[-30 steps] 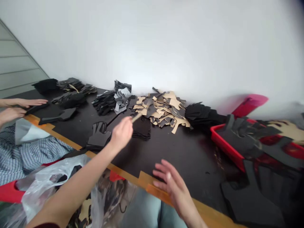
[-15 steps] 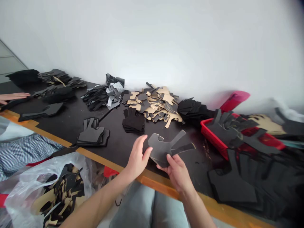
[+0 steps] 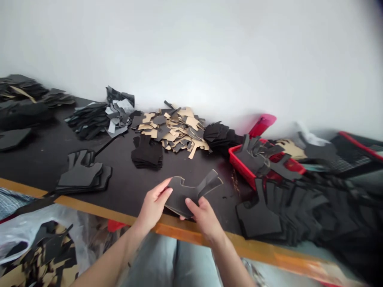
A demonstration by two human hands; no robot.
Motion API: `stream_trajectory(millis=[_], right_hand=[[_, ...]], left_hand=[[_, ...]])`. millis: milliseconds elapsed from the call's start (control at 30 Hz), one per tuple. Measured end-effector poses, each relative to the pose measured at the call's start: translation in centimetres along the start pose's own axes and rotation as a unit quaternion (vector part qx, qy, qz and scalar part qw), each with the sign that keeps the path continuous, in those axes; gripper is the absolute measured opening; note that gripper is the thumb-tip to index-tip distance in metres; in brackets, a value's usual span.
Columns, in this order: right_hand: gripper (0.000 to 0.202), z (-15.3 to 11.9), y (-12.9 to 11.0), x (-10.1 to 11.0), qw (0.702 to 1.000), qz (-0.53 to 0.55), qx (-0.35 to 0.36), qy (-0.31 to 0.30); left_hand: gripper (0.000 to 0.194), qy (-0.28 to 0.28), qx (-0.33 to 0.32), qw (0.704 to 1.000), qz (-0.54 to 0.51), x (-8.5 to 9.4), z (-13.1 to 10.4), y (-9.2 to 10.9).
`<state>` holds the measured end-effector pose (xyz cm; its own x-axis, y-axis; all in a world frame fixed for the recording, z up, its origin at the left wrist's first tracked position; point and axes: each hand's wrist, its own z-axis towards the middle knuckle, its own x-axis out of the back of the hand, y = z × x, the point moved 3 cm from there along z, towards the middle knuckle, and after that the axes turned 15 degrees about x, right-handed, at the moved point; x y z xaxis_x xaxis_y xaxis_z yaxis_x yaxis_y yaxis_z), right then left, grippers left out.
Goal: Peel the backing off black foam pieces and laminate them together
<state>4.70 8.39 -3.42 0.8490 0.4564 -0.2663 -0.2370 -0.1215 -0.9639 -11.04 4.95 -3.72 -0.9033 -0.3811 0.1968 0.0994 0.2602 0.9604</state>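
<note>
The held piece (image 3: 181, 197) presents a smooth, matt face of sheet material, composition undetermined. The counter (image 3: 119, 171) is smooth with a faint sheen, its edging strip (image 3: 179, 234) glossy and tape-like. The red basket (image 3: 243, 167) is shiny plastic, the bag (image 3: 82, 233) thin, crinkled translucent plastic, the black stack (image 3: 146, 154) dull and cloth-like.

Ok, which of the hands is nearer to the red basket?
Right. The right hand holds the dark cut material, left of the red basket and nearer the viewer. The left hand is farther left, at the material's left edge.
</note>
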Motion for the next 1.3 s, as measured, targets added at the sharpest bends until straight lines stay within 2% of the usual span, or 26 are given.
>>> stream_trajectory(millis=[100, 167, 200, 267, 333, 433, 533, 667, 800, 867, 933, 967, 1000, 1033, 1067, 1100, 1133, 1200, 1233, 1300], right_hand=[[0.036, -0.1, -0.7, 0.2, 0.999, -0.032, 0.0, -0.03], [0.036, -0.2, -1.1, 0.6, 0.996, -0.068, -0.002, -0.053], [0.039, -0.3, -1.3, 0.8, 0.994, -0.088, -0.003, -0.066], [0.044, -0.6, -1.7, 1.3, 0.988, -0.118, -0.002, -0.099], [0.042, -0.7, -1.9, 1.7, 0.984, -0.121, -0.004, -0.129], [0.036, -0.9, -1.8, 2.1, 0.983, -0.076, -0.018, -0.167], [0.037, -1.1, -1.3, 2.3, 0.982, -0.059, -0.037, -0.175], [0.04, -1.0, -0.9, 2.8, 0.982, -0.117, -0.058, -0.134], [0.03, -1.0, -0.9, 2.0, 0.99, -0.034, -0.061, -0.124], [0.03, -0.9, -0.9, 1.6, 0.994, -0.007, -0.057, -0.098], [0.033, -0.7, -0.7, 1.5, 0.997, -0.008, -0.05, -0.06], [0.033, -0.6, -0.5, 1.7, 0.998, -0.016, -0.047, -0.047], [0.033, -0.4, -0.3, 1.9, 0.998, -0.027, -0.045, -0.036], [0.032, -0.3, -0.1, 2.3, 0.998, -0.035, -0.046, -0.025], [0.033, -0.2, 0.1, 2.8, 0.998, -0.039, -0.047, -0.011], [0.033, -0.1, 0.2, 3.3, 0.998, -0.036, -0.05, 0.009], [0.036, 0.0, 0.4, 3.8, 0.998, -0.028, -0.053, 0.035], [0.042, 0.2, 0.6, 4.5, 0.994, -0.009, -0.066, 0.085], [0.045, 0.3, 0.6, 4.7, 0.992, -0.001, -0.069, 0.106], [0.048, 0.5, 0.5, 4.7, 0.989, 0.011, -0.076, 0.128]], left_hand=[[0.044, -0.022, 0.026, 0.999, -0.026, -0.2, 0.0, -0.2], [0.046, -0.067, 0.069, 0.99, -0.102, -0.4, -0.3, 0.1], [0.045, -0.111, 0.103, 0.976, -0.153, -0.6, -0.6, 0.4], [0.042, -0.214, 0.177, 0.927, -0.252, -1.1, -1.2, 0.9], [0.035, -0.275, 0.228, 0.88, -0.315, -1.3, -1.8, 1.2], [0.033, -0.284, 0.254, 0.851, -0.362, -1.3, -2.1, 1.1], [0.033, -0.283, 0.273, 0.835, -0.385, -1.3, -2.3, 0.7], [0.031, -0.255, 0.253, 0.848, -0.389, -1.2, -2.2, 0.3], [0.033, -0.28, 0.254, 0.831, -0.409, -1.5, -2.3, -0.2], [0.036, -0.283, 0.258, 0.823, -0.42, -1.6, -2.3, -0.4], [0.039, -0.283, 0.251, 0.836, -0.398, -1.3, -2.2, -0.4], [0.039, -0.278, 0.238, 0.859, -0.358, -0.9, -1.8, -0.3], [0.036, -0.255, 0.211, 0.9, -0.284, -0.1, -1.2, 0.0], [0.035, -0.209, 0.171, 0.945, -0.185, 0.9, -0.2, 0.4], [0.033, -0.145, 0.126, 0.978, -0.076, 2.3, 1.0, 0.9], [0.033, -0.052, 0.07, 0.995, 0.05, 3.9, 2.5, 1.6], [0.032, 0.024, 0.042, 0.993, 0.111, 5.5, 4.2, 2.3], [0.038, 0.127, 0.03, 0.977, 0.169, 8.2, 7.7, 3.2], [0.045, 0.16, 0.033, 0.966, 0.198, 9.2, 9.5, 3.4], [0.061, 0.189, 0.052, 0.947, 0.252, 10.3, 12.4, 3.5]])
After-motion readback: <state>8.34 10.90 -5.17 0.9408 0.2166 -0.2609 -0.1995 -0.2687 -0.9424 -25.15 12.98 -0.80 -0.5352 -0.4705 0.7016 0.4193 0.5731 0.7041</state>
